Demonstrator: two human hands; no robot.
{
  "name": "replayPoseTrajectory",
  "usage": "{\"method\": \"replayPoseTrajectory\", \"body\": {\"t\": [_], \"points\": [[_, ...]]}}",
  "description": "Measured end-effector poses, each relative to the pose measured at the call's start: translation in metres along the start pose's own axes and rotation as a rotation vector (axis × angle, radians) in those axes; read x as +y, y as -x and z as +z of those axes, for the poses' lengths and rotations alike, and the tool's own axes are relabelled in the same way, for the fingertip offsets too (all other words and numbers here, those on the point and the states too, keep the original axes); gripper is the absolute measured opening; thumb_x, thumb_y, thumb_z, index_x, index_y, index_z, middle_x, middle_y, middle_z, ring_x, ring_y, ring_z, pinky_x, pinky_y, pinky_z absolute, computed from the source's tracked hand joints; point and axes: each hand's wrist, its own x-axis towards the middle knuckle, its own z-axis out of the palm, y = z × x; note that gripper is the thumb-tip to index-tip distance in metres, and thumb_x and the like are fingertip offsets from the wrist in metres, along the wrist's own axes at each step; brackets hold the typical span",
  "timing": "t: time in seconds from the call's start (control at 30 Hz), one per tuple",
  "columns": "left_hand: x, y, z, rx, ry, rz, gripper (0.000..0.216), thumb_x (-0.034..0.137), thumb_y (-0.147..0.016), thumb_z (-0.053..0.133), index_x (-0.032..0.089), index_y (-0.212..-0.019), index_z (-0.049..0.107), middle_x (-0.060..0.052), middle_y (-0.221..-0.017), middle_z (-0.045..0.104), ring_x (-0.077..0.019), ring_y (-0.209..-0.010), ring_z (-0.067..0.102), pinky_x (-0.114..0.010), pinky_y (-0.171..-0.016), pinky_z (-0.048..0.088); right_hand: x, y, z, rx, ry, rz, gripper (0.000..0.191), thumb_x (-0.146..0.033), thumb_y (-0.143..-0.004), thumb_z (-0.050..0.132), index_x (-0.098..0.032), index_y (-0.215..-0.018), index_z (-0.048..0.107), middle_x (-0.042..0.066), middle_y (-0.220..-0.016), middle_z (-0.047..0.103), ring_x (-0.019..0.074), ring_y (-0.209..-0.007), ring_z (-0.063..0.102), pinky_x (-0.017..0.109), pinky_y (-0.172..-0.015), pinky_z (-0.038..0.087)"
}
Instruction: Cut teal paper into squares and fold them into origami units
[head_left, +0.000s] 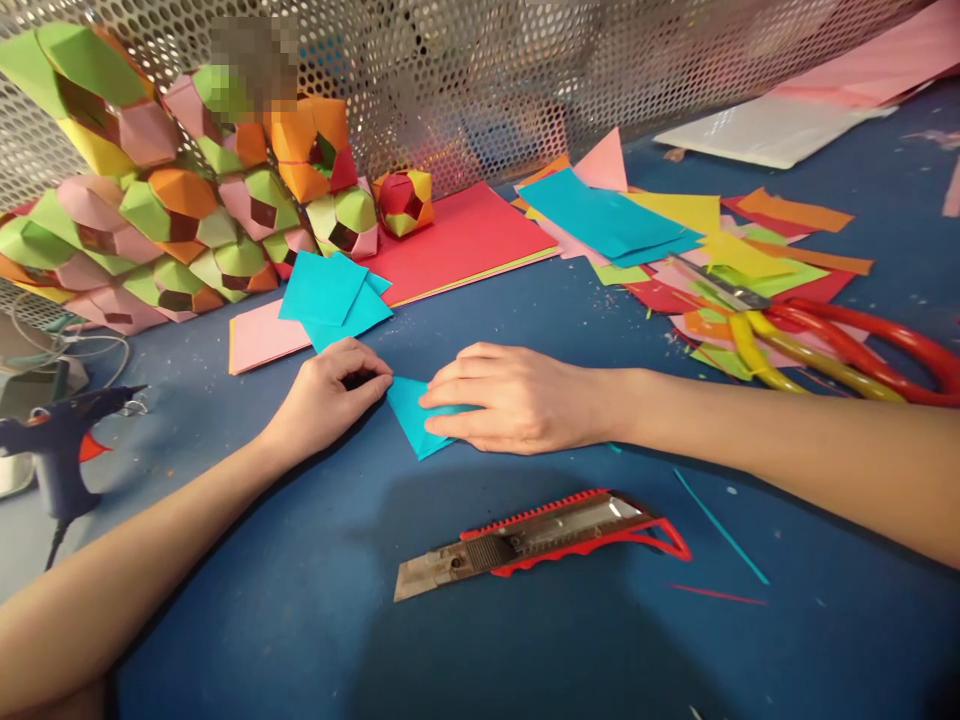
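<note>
A small teal paper piece [411, 412] lies folded on the blue table [525, 640]. My left hand [330, 395] is curled, and its fingertips press on the paper's left corner. My right hand [510, 398] lies flat over the right part of the paper, fingers stretched out and pressing it down. A red utility knife [540, 540] with its blade out rests just in front of both hands. Two loose teal squares [334, 298] lie behind my left hand.
Folded paper modules [172, 220] are stacked at the back left against a perforated metal wall [525, 70]. A red sheet stack [465, 240], coloured scraps [675, 240], red and yellow scissors [825, 340] at right. A blue glue gun [60, 440] stands at left.
</note>
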Motion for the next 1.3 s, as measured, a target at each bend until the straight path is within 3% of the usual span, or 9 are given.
{"method": "replayPoseTrajectory", "body": {"t": [0.93, 1.3], "points": [[0.0013, -0.0002, 0.0014, -0.006, -0.013, -0.004, 0.01, 0.026, -0.081, 0.062, 0.02, -0.082, 0.069, -0.004, -0.088, 0.066, -0.0171, -0.087, 0.061, -0.033, -0.084, 0.049, 0.0022, -0.0011, -0.002, -0.047, -0.028, -0.037, 0.023, -0.023, -0.095, 0.044, -0.02, -0.106, 0.065, 0.007, -0.114, 0.067, 0.019, -0.105, 0.055, 0.036, -0.089, 0.038], [0.0001, -0.0004, 0.002, 0.007, -0.048, -0.016, 0.01, 0.022, -0.082, 0.057, 0.019, -0.081, 0.067, -0.003, -0.085, 0.064, -0.0169, -0.084, 0.06, -0.031, -0.079, 0.048, 0.0011, -0.0026, -0.0036, -0.039, -0.012, -0.061, 0.024, -0.021, -0.096, 0.044, -0.018, -0.107, 0.065, 0.005, -0.112, 0.069, 0.019, -0.103, 0.057, 0.036, -0.088, 0.037]]}}
